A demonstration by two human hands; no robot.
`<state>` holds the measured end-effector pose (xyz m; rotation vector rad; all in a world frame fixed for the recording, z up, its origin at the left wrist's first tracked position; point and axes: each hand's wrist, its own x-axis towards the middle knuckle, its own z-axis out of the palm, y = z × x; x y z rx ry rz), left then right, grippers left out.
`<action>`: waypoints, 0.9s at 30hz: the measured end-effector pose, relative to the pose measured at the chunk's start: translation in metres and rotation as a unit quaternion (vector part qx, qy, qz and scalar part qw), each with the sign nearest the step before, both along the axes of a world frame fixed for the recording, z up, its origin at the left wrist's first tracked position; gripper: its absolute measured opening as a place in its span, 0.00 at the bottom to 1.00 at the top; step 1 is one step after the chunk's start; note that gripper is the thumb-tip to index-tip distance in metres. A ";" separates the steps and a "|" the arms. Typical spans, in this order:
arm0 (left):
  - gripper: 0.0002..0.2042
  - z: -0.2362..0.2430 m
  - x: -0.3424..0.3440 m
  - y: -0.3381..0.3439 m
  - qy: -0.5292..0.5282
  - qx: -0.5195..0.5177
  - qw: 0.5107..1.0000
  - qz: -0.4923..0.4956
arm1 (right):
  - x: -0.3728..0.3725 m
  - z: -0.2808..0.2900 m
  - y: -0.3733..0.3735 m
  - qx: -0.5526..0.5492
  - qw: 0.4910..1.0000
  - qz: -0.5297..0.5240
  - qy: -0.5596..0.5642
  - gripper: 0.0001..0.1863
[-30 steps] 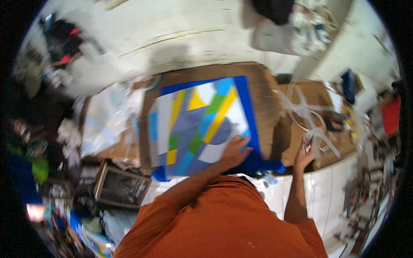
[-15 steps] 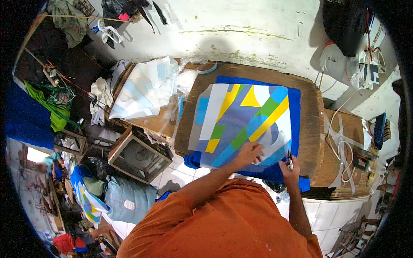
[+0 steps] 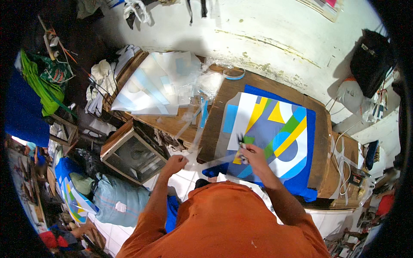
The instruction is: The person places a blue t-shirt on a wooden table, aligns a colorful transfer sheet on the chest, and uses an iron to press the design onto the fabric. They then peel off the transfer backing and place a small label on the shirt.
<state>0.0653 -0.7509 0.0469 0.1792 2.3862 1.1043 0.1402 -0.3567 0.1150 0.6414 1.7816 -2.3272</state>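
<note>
Patterned sheet (image 3: 275, 129) lies on blue cloth (image 3: 311, 144) over the wooden surface (image 3: 215, 124), under the right hand (image 3: 254, 159), whose fingers curl around what look like scissors (image 3: 240, 147), tips best kept lifted, while the left hand (image 3: 173, 165), fingers apparently pinching a clear strip (image 3: 211, 163), should pull gently.

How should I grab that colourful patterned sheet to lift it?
Probably by the right edge, coming from the right, thumb on top and fingertips slid under. The sheet lies flat over the blue cloth, so its thin edges offer the best hold, and the right hand with the dark-tipped tool is over the left part.
</note>
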 end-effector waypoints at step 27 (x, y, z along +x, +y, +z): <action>0.18 0.061 0.003 0.133 -0.136 0.139 0.972 -0.132 | 0.201 -0.002 0.186 0.547 0.819 -0.175 0.002 0.19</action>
